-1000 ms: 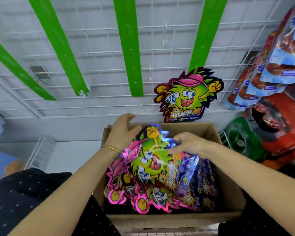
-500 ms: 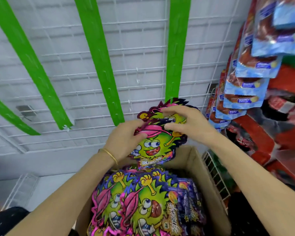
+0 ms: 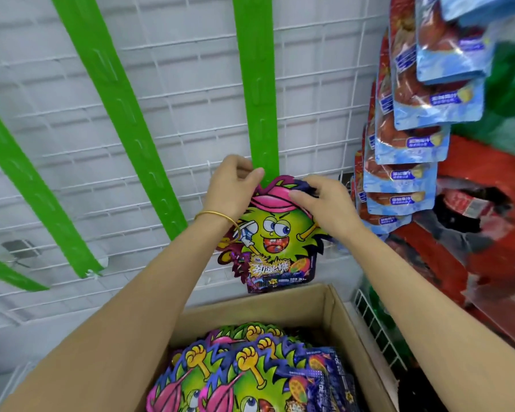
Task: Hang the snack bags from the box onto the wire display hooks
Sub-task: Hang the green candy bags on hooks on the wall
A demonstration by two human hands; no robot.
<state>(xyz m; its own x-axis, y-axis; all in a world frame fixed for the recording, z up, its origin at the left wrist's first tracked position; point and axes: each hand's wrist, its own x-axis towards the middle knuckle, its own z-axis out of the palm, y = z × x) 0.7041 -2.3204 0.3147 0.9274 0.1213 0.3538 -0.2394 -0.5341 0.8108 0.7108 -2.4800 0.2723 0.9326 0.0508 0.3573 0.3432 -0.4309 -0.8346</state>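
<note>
My left hand pinches the snack bag at its top edge. My right hand curls over the top right corner. The bag sits against the wire grid, under the green strip and above the box. The hook is hidden, so I'd hold the top level and feel the hole on.

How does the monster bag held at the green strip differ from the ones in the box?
The held bag is upright against the wire grid; the box bags lie flat, overlapping. The left hand and right hand grip the held bag's top; the box bags are untouched. Both share the green monster print.
</note>
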